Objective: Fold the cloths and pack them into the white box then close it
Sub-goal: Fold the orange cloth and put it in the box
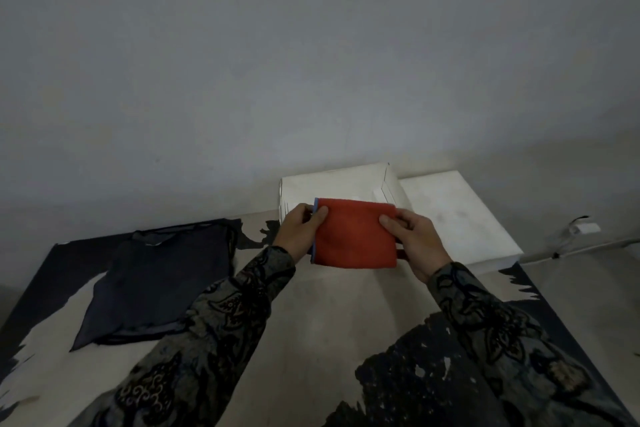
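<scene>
A folded red cloth (355, 236) is held up in the air between both hands, just in front of the white box (332, 189) and partly covering its near wall. The left hand (300, 230) grips the cloth's left edge, where a thin blue trim runs down the side, with the thumb on the front face and the fingers curled behind. The right hand (414, 241) pinches the right edge the same way, thumb on the front near the upper corner, fingers wrapped behind it. The box sits open against the grey wall (311, 62), and its lid (457, 215) lies flat just to the right of it, touching or nearly touching its side. To the left, well apart from the hands, a dark navy cloth (156, 282) lies spread out and unfolded on the tabletop (322, 315), whose surface is pale with dark painted patches. Both forearms wear dark patterned sleeves (235, 308). At the far right, a small white device with a cable (581, 229) lies on the floor by the wall.
</scene>
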